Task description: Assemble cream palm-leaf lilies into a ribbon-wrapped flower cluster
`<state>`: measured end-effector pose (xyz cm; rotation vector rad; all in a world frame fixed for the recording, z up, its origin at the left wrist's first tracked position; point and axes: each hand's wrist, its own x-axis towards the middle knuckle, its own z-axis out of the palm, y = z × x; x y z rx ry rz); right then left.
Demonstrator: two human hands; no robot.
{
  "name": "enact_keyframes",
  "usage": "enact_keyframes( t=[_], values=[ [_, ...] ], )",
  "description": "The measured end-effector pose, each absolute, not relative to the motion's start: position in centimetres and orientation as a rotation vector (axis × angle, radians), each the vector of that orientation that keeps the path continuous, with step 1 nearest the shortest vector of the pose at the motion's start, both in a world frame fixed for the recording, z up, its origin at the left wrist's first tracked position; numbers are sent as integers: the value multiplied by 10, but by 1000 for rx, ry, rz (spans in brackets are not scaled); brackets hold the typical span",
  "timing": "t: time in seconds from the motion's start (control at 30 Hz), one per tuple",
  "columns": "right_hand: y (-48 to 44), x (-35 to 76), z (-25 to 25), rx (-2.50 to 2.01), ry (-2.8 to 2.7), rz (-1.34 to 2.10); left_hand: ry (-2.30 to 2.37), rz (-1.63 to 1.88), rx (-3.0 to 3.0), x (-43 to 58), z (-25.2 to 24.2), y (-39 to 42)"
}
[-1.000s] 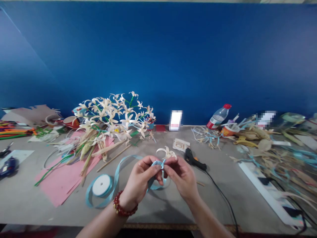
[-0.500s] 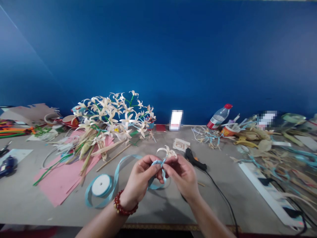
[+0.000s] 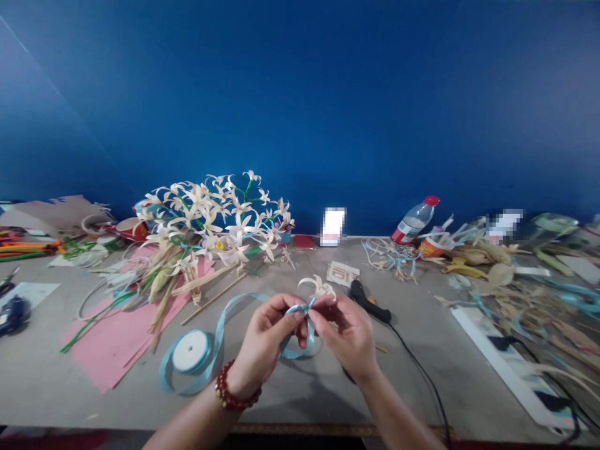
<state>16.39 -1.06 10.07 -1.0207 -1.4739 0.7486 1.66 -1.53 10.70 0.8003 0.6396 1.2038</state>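
My left hand (image 3: 276,325), with a red bead bracelet (image 3: 229,387) at its wrist, pinches a light blue ribbon (image 3: 296,308) between thumb and forefinger. Close against it, my right hand (image 3: 344,325) is closed at the base of a cream flower (image 3: 319,287), where the ribbon meets it. The flower's stem is mostly hidden by my fingers. A loop of ribbon hangs below the hands. More of it runs left to the ribbon spool (image 3: 191,351), which lies on the grey table (image 3: 281,403).
Beyond my right hand lies a black glue gun (image 3: 368,303) with its cord trailing forward. A white power strip (image 3: 506,369) and dried husks (image 3: 473,259) are at right. Many cream flowers (image 3: 241,225) and pink paper (image 3: 112,344) sit at left. A bottle (image 3: 417,219) leans at the back.
Both hands keep nearly the same place and grip. The flower has shifted very slightly, and the ribbon at the fingertips lies a little differently.
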Motion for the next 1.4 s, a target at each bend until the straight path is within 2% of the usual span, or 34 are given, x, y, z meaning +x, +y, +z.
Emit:
enact_keyframes(
  t=[0.97,1.27,1.4],
  values=[
    [-11,163,100,-990,-1495,809,734,1248,796,21,112,-14],
    [-18,162,99,-957,-1434,887,744,1287,920,18,101,-12],
    [-23,157,97,-916,-1406,892,905,1379,1137,17,101,-10]
  ],
)
